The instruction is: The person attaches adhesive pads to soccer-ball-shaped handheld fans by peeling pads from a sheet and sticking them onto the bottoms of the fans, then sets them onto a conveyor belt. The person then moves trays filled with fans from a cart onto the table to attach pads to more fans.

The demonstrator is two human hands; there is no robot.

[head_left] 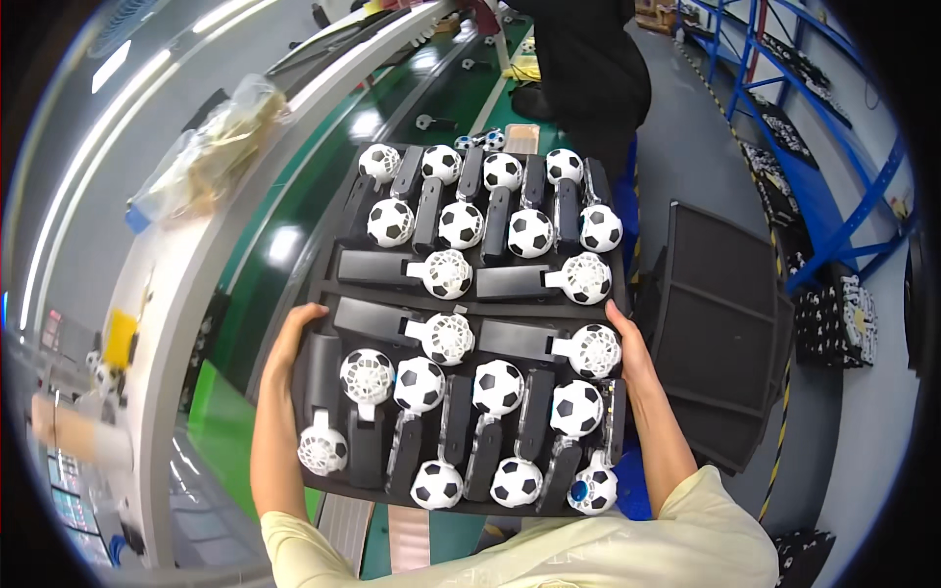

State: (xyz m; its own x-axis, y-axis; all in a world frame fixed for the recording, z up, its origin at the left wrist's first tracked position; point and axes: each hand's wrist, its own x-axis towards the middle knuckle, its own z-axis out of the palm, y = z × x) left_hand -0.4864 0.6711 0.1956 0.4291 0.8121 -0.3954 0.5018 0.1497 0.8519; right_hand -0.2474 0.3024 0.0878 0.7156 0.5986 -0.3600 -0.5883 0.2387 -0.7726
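A wide black tray point(392, 298) spans the space before me, loaded with rows of black-handled devices. Each device has a round white-and-black football-patterned head point(461, 226); some heads show a white openwork grille point(448, 273). On the tray's left side my left hand point(290, 331) is closed round the rim, thumb on top and fingers hidden beneath. My right hand point(632, 343) grips the opposite rim in the same way. One device at the near right corner carries a round blue patch point(580, 491). Handles lie in differing directions, several lengthwise and several crosswise.
A green conveyor belt point(319, 171) with a white frame runs at the left. Stacked black trays point(720, 333) stand on the right floor. Blue shelving point(833, 196) lines the right wall. A person in dark clothes point(593, 69) stands beyond the tray; another's forearm point(78, 431) shows at far left.
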